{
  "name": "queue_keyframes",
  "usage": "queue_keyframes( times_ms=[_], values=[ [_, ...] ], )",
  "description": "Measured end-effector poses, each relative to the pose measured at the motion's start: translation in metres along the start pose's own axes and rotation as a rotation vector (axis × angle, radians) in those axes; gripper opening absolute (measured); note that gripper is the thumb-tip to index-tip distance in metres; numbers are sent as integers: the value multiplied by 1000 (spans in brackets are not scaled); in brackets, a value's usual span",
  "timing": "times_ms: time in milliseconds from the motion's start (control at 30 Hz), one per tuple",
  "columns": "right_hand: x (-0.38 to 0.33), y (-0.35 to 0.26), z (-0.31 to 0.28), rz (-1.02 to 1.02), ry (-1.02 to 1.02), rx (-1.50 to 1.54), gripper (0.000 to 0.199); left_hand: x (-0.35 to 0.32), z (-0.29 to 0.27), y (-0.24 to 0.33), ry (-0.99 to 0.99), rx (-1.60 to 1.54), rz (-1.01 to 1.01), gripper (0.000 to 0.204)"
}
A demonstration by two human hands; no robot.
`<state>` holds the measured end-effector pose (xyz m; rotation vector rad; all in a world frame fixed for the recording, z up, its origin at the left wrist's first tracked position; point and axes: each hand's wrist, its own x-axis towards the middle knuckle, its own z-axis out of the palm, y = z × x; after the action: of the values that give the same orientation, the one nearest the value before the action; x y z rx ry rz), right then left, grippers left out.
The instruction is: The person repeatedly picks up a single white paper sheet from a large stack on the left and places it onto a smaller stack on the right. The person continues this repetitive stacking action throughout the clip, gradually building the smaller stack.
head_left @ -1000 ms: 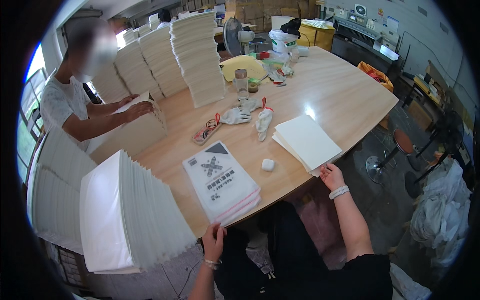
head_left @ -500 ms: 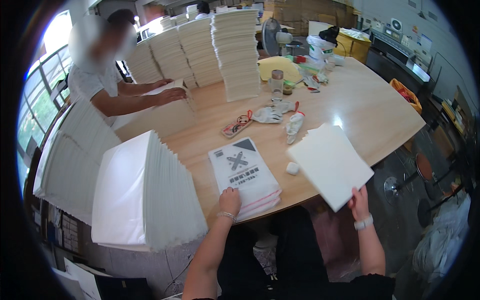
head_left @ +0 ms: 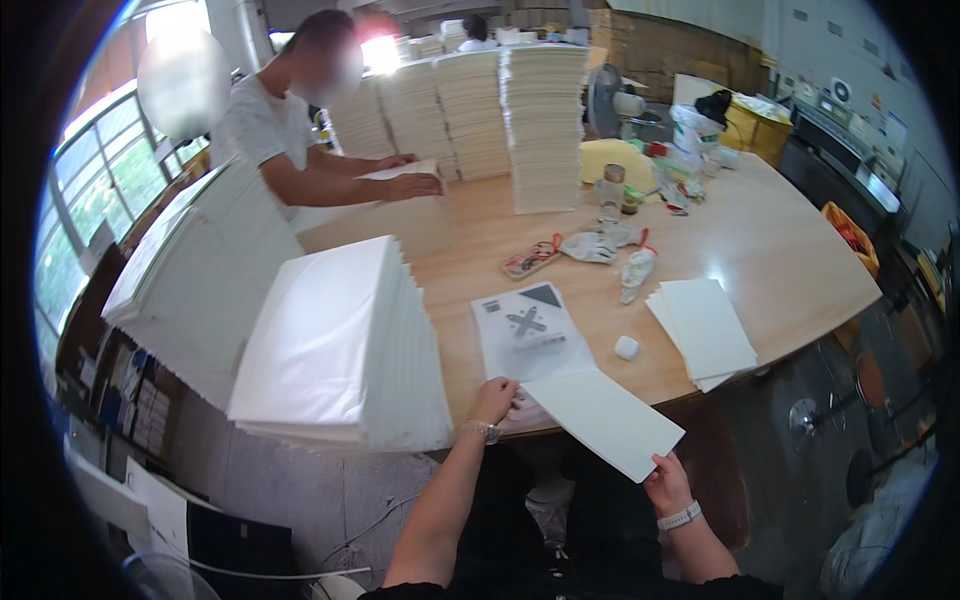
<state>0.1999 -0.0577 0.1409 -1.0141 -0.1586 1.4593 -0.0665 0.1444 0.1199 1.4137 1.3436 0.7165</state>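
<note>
My right hand (head_left: 668,485) grips the near right corner of a thin white paper pad (head_left: 615,425) between thumb and fingers. The pad slants across the table's front edge, and its far left end lies at the near end of a clear plastic bag (head_left: 535,325) with dark printing. At that end, my left hand (head_left: 497,402) is closed on the bag's edge. How far the pad reaches inside the bag is hard to tell. More pink-edged bags seem to lie underneath. To the right rests a small fanned pile of white paper pads (head_left: 705,330).
Tall white paper stacks (head_left: 330,340) stand at left, more (head_left: 545,130) at the back. Across the table, a person (head_left: 290,130) has both hands on a paper block. A white lump (head_left: 627,348), a patterned phone case (head_left: 530,258), gloves (head_left: 590,247) and a glass (head_left: 610,190) lie about.
My right hand has brought the white pad leftward and nearer, from above the right-hand pile to the bag's near end. My left hand now grasps the bag's edge. The view has shifted.
</note>
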Motion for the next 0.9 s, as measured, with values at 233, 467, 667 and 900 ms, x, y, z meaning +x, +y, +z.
queue_keyframes(
  times_ms=[233, 467, 667, 900],
  values=[
    [-32, 6, 20, -115, -27, -67, 21, -32, 32, 14, 189, 55, 231, 43],
    [-56, 24, 7, -3, 28, -18, 22, -40, 125, -47, 71, -226, 395, 43],
    [-57, 63, 4, 36, 63, -107, 23, -78, 153, -97, -140, -398, 331, 43],
    [-45, 76, 20, 70, -41, -195, 17, -65, 94, -101, -219, -268, 318, 43]
  ],
)
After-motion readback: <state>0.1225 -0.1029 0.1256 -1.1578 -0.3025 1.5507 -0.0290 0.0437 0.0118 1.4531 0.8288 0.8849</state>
